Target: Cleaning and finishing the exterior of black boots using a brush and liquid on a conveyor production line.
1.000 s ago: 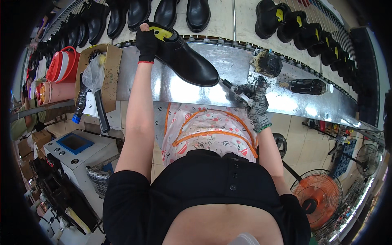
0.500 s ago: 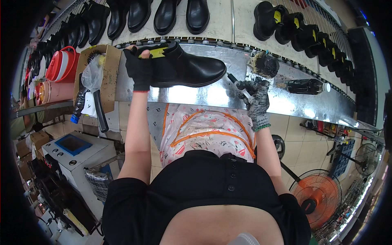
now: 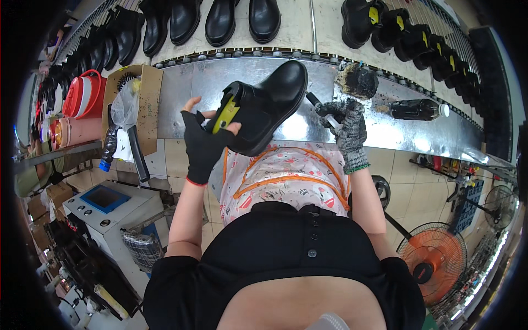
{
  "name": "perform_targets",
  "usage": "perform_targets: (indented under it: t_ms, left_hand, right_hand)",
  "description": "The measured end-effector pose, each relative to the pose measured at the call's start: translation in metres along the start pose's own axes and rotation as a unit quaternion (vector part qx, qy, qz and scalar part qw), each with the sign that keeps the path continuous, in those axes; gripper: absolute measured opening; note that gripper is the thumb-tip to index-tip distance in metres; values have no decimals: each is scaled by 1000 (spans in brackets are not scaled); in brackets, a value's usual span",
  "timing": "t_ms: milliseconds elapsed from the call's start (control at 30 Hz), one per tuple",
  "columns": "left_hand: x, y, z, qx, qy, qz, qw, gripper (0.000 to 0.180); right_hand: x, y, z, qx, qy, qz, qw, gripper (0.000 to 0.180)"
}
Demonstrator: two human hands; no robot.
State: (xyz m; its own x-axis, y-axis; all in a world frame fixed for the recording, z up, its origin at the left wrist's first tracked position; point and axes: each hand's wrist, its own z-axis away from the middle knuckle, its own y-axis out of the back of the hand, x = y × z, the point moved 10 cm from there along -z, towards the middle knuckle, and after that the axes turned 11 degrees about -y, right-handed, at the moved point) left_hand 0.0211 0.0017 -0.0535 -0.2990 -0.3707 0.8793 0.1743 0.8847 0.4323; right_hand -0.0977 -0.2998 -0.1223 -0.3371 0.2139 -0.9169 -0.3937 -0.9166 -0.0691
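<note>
A black ankle boot (image 3: pixel 271 104) with yellow at its opening is tilted, its toe up and to the right. My left hand (image 3: pixel 204 146), in a black fingerless glove, is closed on the boot's top edge, thumb against the yellow part. The heel overhangs the near edge of the metal ledge (image 3: pixel 187 85). In a grey knitted glove blackened at the fingers, my right hand (image 3: pixel 352 135) grips a slim pen-like tool (image 3: pixel 313 99) with a black end and a white section. That black end points toward the boot's side, with a small gap between them.
Right of the boot lie a dark stained sponge-like block (image 3: pixel 360 82) and a bottle of black liquid (image 3: pixel 415 110). A cardboard box (image 3: pixel 148 107) with a brush stands left, beside a red-lidded jug (image 3: pixel 85 96). Black boots (image 3: pixel 264 22) line the rack beyond. An orange fan (image 3: pixel 434 264) stands lower right.
My left hand has come nearer to me and turned the boot, so its toe now points up and right instead of straight right. My right hand has barely moved, still holding the tool.
</note>
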Motion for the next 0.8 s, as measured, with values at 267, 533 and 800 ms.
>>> perform_targets:
  t_ms: [267,533,800]
  left_hand:
    - [-30,-51,50,-93,207,197,954,83]
    - [-37,-94,73,-157,282,338,884,67]
    - [-27,-95,71,-148,292,345,880,53]
  right_hand:
    - [-34,-23,28,4,80,144,986,24]
    - [-11,-16,48,10,84,284,955,55]
    - [-22,-14,67,-29,94,318,943,30]
